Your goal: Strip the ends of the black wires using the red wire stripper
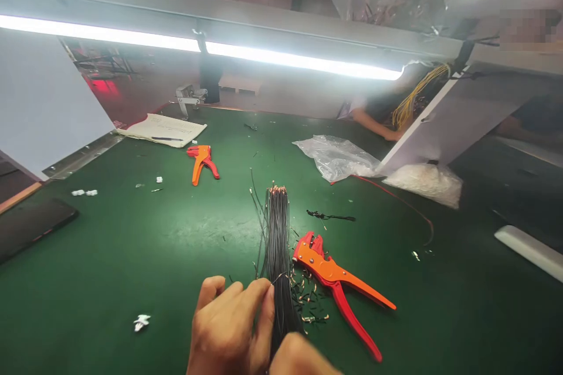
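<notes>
A bundle of black wires [278, 234] stretches away from me over the green table, its far ends bared to copper. A thin tie [281, 276] circles it. My left hand [233, 322] is closed at the bundle's left side, thumb and forefinger pinched at the end of the tie. At the bottom edge, my right hand [303, 357] is bent over the near part of the bundle; its fingertips are hidden. Right of the bundle lies a large orange-and-red wire stripper [328, 269], beside scattered clipped wire ends [308, 299]. A few loose wires [259, 217] stick out on the left.
A smaller orange-and-red wire stripper [201, 161] lies farther back, near a paper with a pen [165, 130]. Plastic bags [336, 155] lie back right. A dark flat object [35, 225] is at left, a white bar [530, 249] at right. A co-worker's arm [373, 125] shows beyond.
</notes>
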`<state>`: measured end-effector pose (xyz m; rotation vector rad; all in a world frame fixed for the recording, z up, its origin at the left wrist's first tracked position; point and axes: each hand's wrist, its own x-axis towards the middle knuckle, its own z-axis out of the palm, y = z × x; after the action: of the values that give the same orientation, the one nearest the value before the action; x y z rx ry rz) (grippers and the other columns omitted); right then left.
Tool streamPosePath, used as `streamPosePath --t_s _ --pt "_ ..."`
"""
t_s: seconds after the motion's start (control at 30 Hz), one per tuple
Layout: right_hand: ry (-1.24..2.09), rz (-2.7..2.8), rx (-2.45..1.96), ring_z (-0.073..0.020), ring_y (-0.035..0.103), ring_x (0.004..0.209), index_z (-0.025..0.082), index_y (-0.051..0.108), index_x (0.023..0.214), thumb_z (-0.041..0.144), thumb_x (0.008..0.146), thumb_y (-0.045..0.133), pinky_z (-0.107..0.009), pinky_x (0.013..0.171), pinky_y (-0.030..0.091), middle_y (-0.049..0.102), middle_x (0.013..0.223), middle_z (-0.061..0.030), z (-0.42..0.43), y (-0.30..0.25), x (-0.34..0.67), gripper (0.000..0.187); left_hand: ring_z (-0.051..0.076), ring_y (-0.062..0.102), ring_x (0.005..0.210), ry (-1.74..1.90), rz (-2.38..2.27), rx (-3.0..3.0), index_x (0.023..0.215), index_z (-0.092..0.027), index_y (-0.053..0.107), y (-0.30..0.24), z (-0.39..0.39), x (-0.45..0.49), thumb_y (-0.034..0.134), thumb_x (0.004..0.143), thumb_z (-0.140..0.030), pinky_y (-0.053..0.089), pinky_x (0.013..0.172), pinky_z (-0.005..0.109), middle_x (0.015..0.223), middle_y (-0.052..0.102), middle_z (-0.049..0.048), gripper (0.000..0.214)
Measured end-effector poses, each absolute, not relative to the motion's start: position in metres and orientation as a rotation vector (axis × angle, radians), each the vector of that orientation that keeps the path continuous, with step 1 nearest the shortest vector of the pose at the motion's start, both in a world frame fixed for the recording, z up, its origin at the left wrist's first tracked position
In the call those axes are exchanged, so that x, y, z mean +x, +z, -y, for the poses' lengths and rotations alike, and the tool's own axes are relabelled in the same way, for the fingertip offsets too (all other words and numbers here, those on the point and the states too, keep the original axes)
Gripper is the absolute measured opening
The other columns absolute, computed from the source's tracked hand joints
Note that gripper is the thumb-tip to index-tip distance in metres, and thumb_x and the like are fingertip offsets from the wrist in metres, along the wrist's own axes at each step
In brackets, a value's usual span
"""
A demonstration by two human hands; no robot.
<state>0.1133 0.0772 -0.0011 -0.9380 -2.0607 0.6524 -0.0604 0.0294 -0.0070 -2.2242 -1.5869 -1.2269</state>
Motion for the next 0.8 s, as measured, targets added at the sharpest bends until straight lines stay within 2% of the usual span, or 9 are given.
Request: streamPosePath --t_s 0.07,0.13,0.23,0.4,0.53,0.63,0.8 --pt "0.665 2.061 -0.886 -0.0198 0.054 0.057 0.031 0.070 0.082 0.033 0.087 0.069 -0.033 0.046 0.049 0.054 0.063 0.0001 -0.050 0.018 0.120 0.006 0.011 0.049 0.045 -1.282 1.632 -2.224 0.089 -0.020 0.063 -0.005 -0.029 -0.059 0.056 0.095 -0.011 0.033 0.074 0.036 0.057 0.059 -0.0074 0.012" --pt "0.652 1.999 -0.829 -0.0160 0.051 0.057 0.030 0.068 0.085 0.025 0.092 0.061 -0.028 0.046 0.047 0.050 0.072 0.0005 -0.033 0.032 0.127 0.011 0.010 0.047 0.045 -1.319 1.665 -2.241 0.087 -0.020 0.062 -0.002 -0.028 -0.059 0.057 0.095 -0.011 0.032 0.074 0.036 0.056 0.055 -0.0088 0.013" --pt "0.401 1.839 -0.960 -0.0164 0.053 0.078 0.026 0.062 0.098 0.010 0.092 0.053 -0.029 0.063 0.049 0.047 0.090 -0.0015 -0.034 0.034 0.134 0.019 0.009 0.044 0.043 -1.303 1.688 -2.285 0.086 -0.021 0.062 -0.002 -0.026 -0.059 0.058 0.095 -0.012 0.031 0.073 0.035 0.055 0.054 -0.0099 0.013" --pt "0.318 1.916 -1.128 -0.0219 0.052 0.100 0.022 0.056 0.124 0.017 0.096 0.052 -0.039 0.084 0.047 0.046 0.112 -0.0073 -0.058 0.004 0.138 0.028 0.009 0.043 0.043 -1.340 1.707 -2.345 0.082 -0.020 0.062 -0.007 -0.024 -0.053 0.058 0.094 -0.012 0.030 0.072 0.034 0.055 0.056 -0.0098 0.015" --pt "0.363 2.011 -1.083 -0.0254 0.050 0.110 0.024 0.055 0.130 0.019 0.097 0.052 -0.044 0.091 0.043 0.046 0.125 -0.0086 -0.057 -0.007 0.139 0.034 0.009 0.040 0.040 -1.415 1.712 -2.320 0.079 -0.019 0.062 -0.008 -0.024 -0.045 0.056 0.094 -0.012 0.029 0.070 0.034 0.050 0.050 -0.0114 0.018" --pt "0.350 2.077 -1.027 -0.0257 0.049 0.110 0.025 0.057 0.128 0.016 0.095 0.053 -0.046 0.092 0.037 0.051 0.124 -0.0069 -0.054 -0.006 0.140 0.035 0.009 0.042 0.041 -1.469 1.725 -2.291 0.080 -0.019 0.063 -0.008 -0.023 -0.043 0.056 0.094 -0.011 0.029 0.069 0.033 0.050 0.050 -0.0115 0.018" --pt "0.383 2.110 -0.941 -0.0228 0.054 0.106 0.024 0.057 0.123 0.009 0.093 0.051 -0.044 0.092 0.034 0.062 0.113 -0.0044 -0.056 -0.002 0.136 0.034 0.008 0.047 0.042 -1.496 1.677 -2.325 0.087 -0.020 0.062 -0.009 -0.024 -0.044 0.058 0.093 -0.009 0.029 0.070 0.034 0.056 0.059 -0.0107 0.013"
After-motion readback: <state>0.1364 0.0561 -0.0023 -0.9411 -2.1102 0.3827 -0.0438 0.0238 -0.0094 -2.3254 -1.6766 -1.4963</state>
